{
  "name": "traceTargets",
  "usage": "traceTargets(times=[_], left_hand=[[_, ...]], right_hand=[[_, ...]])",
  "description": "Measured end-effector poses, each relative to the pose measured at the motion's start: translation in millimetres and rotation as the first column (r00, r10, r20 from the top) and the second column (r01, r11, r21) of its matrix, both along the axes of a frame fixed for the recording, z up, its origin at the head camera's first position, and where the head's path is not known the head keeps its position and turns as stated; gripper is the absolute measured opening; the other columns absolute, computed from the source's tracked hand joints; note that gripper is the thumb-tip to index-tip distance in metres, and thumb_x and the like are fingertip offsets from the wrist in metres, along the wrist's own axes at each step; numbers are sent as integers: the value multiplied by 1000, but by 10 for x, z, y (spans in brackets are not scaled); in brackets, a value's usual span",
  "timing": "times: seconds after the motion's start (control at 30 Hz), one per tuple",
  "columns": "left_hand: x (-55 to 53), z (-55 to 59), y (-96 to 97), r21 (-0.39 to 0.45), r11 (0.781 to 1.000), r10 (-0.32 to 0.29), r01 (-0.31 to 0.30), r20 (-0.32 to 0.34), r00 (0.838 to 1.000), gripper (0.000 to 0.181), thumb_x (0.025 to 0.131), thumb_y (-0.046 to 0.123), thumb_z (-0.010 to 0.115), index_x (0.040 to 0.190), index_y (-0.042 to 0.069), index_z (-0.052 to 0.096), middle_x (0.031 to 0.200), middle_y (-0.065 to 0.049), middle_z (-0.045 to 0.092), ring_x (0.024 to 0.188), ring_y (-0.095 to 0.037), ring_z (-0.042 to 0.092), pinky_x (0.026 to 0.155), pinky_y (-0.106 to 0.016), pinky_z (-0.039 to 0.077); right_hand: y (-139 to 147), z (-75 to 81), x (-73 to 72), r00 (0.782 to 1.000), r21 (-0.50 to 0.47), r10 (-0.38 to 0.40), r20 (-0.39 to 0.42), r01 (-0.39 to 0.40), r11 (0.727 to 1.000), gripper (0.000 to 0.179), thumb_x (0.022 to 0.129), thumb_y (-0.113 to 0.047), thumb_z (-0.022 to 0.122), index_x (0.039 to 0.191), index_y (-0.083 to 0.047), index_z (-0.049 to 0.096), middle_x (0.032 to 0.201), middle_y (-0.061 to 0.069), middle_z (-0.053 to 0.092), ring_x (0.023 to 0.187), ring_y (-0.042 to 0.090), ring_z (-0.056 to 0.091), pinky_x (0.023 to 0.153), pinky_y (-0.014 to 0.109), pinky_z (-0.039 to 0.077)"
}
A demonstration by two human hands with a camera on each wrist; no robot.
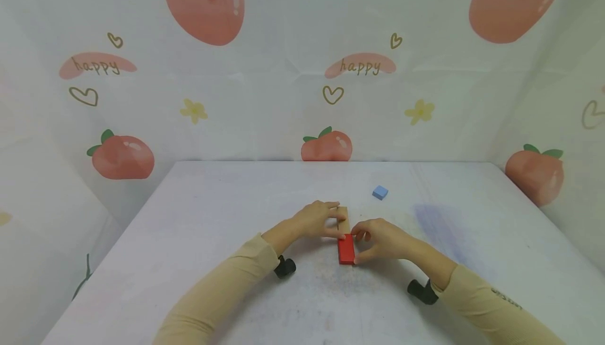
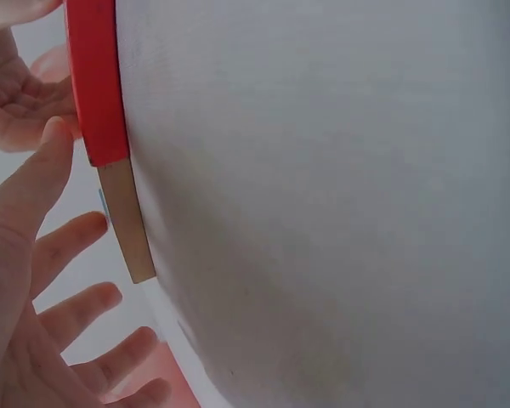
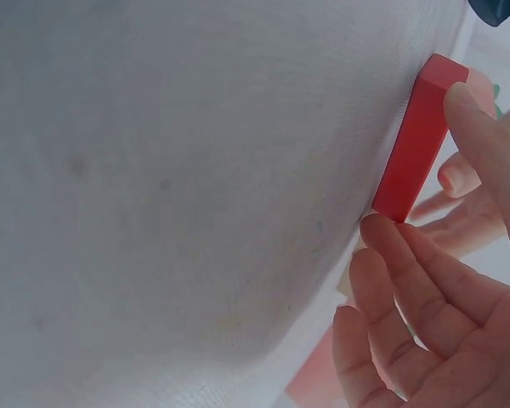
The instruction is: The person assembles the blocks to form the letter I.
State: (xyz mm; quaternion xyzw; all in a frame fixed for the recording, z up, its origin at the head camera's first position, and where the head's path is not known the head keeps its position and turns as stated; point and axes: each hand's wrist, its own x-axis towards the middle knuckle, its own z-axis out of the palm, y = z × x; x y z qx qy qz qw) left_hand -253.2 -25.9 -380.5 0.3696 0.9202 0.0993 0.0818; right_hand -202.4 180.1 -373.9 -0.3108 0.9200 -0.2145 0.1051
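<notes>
A red block (image 1: 346, 250) lies lengthwise on the table, its far end against a plain wooden block (image 1: 343, 220) that continues the line. My left hand (image 1: 315, 220) reaches in from the left. Its thumb is at the red block's far left corner, and its spread fingers extend over the wooden block. On the other side, my right hand (image 1: 385, 240) touches the red block's right side. In the right wrist view its thumb (image 3: 466, 102) is at the near end and its slightly bent fingers sit by the far end, partly hiding the wooden block.
A small blue block (image 1: 380, 192) stands farther back on the white table (image 1: 236, 192), right of the wooden block. Behind the table hangs a printed cloth (image 1: 279, 103). Black wrist cameras are strapped under both sleeves, and a blue smudge (image 1: 439, 229) marks the right side.
</notes>
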Motion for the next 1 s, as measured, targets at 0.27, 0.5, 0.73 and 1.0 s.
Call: traceTargets(times=[0.27,0.5,0.73,1.0], left_hand=[[107,4,-28,32,994,-103,108,-117,988,44,82,44,67,118,19,66,123,-1,63,109,-20,61,97,-35,47],[169,28,-27,26,998,-59,61,-59,997,44,81,42,69,118,20,66,129,-5,60,113,-22,60,98,-35,47],[183,44,-22,33,999,-21,21,-12,1000,43,80,41,70,117,19,67,132,-5,58,116,-22,59,100,-36,46],[189,29,-21,33,999,-19,20,-27,999,42,81,41,70,116,19,68,131,-5,59,114,-22,60,98,-35,47]], right_hand=[[4,1,-2,1000,-6,5,-1,-5,1000,48,69,-33,81,103,-4,64,88,0,68,79,11,58,70,23,50],[4,5,0,1000,-8,11,1,-11,1000,47,69,-32,81,103,-5,64,88,0,68,79,11,58,70,23,50],[14,-3,2,999,-11,28,-15,-28,1000,47,70,-32,80,103,-4,63,88,0,68,79,12,59,70,23,50],[21,-8,-3,999,-12,33,-18,-34,999,46,70,-32,80,104,-5,63,89,-1,67,79,12,59,70,23,50]])
